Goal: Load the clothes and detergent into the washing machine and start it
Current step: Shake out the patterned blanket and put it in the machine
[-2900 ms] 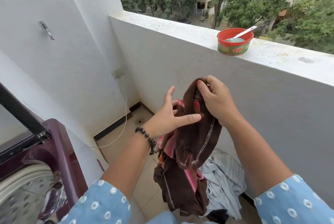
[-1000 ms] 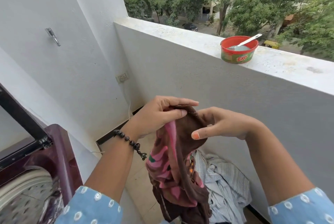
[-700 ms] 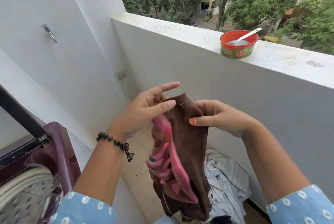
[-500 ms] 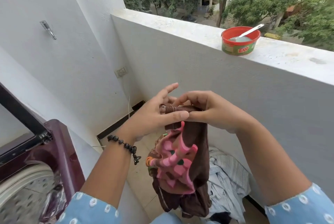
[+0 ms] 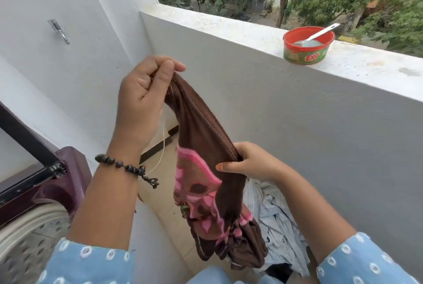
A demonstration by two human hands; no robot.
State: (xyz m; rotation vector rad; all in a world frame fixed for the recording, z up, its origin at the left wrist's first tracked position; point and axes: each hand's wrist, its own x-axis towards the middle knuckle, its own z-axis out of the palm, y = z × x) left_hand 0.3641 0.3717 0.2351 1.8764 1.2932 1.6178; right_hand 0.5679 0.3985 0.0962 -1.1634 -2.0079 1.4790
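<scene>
Left hand [image 5: 142, 100] pinches the brown-pink garment [image 5: 206, 180] by its hem, held high; right hand [image 5: 249, 162] grips it lower. Washer drum [image 5: 29, 238] open near left. Risk: the trailing bunch snags the machine's rim or drops onto the floor pile [image 5: 277, 222]; detergent tub [image 5: 306, 45] sits on the ledge, easily knocked.

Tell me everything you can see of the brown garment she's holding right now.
The brown garment looks like soft knit cloth, dark brown with a pink patterned panel and pale stitching along a hem. The left hand pinches its top edge up high; the right hand grips the same hem lower down, so it stretches at a slant between them. The rest hangs bunched in front of the pale striped clothes piled on the floor, to the right of the open washing machine.
</scene>
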